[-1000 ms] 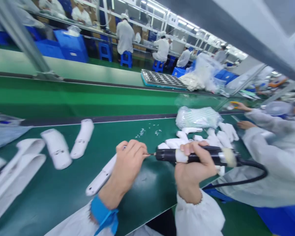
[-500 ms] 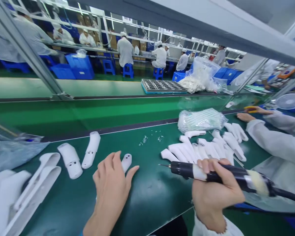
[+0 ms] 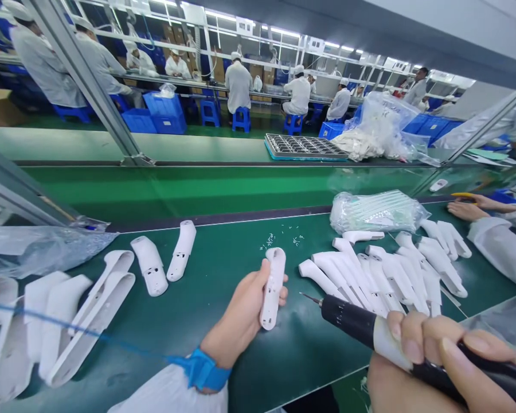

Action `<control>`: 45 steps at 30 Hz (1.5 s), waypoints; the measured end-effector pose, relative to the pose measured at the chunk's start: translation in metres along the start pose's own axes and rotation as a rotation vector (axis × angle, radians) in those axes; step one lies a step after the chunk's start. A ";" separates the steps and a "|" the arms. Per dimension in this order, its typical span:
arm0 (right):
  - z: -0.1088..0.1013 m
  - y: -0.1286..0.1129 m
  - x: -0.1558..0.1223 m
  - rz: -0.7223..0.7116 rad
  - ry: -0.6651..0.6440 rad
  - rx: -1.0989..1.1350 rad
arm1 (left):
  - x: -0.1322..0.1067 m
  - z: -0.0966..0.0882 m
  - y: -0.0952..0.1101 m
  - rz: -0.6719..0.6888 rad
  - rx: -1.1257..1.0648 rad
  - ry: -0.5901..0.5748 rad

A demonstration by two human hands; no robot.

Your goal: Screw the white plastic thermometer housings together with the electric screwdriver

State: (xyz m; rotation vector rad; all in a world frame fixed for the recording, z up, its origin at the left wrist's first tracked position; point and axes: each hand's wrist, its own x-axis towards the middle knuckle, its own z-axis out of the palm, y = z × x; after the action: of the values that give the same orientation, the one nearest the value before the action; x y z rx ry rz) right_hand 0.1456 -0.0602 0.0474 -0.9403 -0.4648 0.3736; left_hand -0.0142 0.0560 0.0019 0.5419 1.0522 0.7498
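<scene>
Your left hand has closed around a slim white piece — half a second ago it lay mostly hidden beneath your spread fingers, and now its holed face shows. You hold it over the desk, nearer to you than the plastic bag and left of it. Your right hand is clamped around the black driver, nearer to you than that bag; its tip is apart from the piece, so nothing seems to be getting driven at this instant. Small pale bits lie left of the bag, white housings sit in front of it — and your hands are well apart.
</scene>
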 end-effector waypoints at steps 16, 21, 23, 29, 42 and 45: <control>0.055 0.034 -0.024 -0.213 -0.093 0.013 | 0.007 0.006 -0.025 -0.069 -0.144 -0.107; 0.056 0.033 -0.028 -0.147 -0.120 0.001 | 0.006 0.006 -0.025 -0.062 -0.155 -0.085; 0.057 0.032 -0.028 -0.149 -0.101 -0.003 | 0.006 0.006 -0.025 -0.072 -0.157 -0.082; 0.057 0.036 -0.024 -0.234 -0.108 0.006 | 0.006 0.006 -0.025 -0.071 -0.185 -0.113; 0.053 0.029 -0.031 -0.175 -0.214 -0.024 | 0.007 0.005 -0.027 -0.108 -0.233 -0.133; 0.053 0.027 -0.032 -0.185 -0.216 -0.053 | 0.007 0.005 -0.027 -0.116 -0.254 -0.139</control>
State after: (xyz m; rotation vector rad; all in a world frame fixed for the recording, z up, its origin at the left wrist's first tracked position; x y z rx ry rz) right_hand 0.0876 -0.0250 0.0447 -0.9037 -0.7571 0.2968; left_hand 0.0001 0.0438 -0.0191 0.3077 0.8375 0.7205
